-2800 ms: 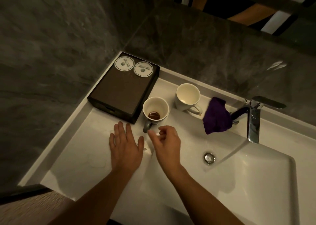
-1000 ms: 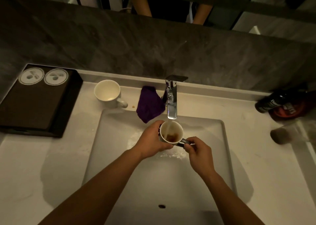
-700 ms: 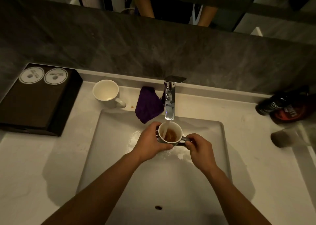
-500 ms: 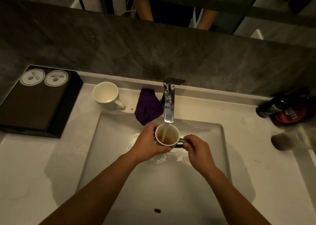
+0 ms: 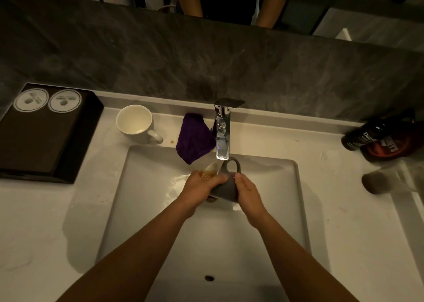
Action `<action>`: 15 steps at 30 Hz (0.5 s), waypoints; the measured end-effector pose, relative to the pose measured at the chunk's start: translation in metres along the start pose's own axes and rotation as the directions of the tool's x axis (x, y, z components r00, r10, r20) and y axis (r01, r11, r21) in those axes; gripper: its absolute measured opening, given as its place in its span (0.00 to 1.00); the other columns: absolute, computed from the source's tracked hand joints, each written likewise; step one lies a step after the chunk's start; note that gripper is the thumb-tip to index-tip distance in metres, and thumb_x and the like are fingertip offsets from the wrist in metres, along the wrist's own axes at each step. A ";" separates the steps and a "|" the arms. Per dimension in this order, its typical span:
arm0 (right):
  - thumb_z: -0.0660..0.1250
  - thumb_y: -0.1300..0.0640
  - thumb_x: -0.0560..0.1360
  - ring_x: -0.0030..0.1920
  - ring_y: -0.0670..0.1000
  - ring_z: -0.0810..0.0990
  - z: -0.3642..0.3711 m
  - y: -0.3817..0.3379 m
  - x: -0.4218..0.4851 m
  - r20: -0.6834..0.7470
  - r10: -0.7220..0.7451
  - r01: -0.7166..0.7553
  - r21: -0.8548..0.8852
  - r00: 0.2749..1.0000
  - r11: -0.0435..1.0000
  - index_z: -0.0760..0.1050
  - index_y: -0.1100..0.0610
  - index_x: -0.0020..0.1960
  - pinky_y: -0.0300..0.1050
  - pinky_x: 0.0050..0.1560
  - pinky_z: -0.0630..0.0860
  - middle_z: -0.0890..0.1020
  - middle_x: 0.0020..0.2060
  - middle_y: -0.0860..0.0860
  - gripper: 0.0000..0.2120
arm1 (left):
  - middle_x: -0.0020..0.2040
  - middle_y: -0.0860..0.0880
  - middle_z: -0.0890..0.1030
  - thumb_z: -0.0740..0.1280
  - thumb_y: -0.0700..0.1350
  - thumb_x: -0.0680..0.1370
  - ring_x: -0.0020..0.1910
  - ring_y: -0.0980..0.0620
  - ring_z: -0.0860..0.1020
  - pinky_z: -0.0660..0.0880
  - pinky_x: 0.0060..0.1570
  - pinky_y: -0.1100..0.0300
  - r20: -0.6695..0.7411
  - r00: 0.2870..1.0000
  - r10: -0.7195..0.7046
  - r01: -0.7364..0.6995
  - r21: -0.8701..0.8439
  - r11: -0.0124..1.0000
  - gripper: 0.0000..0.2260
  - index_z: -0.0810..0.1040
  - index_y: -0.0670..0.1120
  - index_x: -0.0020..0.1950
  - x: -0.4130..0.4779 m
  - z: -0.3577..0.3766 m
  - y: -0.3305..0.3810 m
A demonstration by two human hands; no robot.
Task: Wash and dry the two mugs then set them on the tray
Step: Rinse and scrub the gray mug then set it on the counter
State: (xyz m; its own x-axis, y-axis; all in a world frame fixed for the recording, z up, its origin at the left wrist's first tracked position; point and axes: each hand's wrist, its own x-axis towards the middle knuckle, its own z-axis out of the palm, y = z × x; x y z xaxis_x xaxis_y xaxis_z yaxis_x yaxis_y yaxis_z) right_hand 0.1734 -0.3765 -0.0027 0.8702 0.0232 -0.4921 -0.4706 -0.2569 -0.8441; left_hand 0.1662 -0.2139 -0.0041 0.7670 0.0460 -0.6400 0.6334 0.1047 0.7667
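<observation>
One wide-angle camera, worn on the person's head, looks forward and steeply down onto the sink point(image 5: 142, 201), facing the dark far wall point(image 5: 206, 61). It sits close above it, with the desk point(image 5: 34, 221) spreading out left and right.

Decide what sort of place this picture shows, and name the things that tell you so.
Probably a bathroom, perhaps a hotel's: a white sink with a chrome tap, a mirror above it, and toiletry bottles on the counter.
</observation>
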 end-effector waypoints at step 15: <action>0.58 0.44 0.84 0.47 0.50 0.83 0.020 -0.014 0.010 -0.139 0.088 -0.100 -0.086 0.986 0.991 0.77 0.53 0.56 0.41 0.39 0.80 0.82 0.50 0.53 0.15 | 0.62 0.45 0.81 0.67 0.59 0.81 0.58 0.46 0.82 0.85 0.42 0.56 -0.058 0.998 0.021 -0.029 -0.147 0.989 0.14 0.79 0.54 0.62 0.004 0.006 -0.001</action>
State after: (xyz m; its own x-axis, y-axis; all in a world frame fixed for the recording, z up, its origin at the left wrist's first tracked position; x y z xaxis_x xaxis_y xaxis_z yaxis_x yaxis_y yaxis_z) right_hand 0.1856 -0.3530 0.0003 0.8373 -0.1338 -0.5302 -0.5413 -0.3403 -0.7689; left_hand 0.1695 -0.2201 -0.0069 0.7731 0.1054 -0.6255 0.5886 0.2482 0.7694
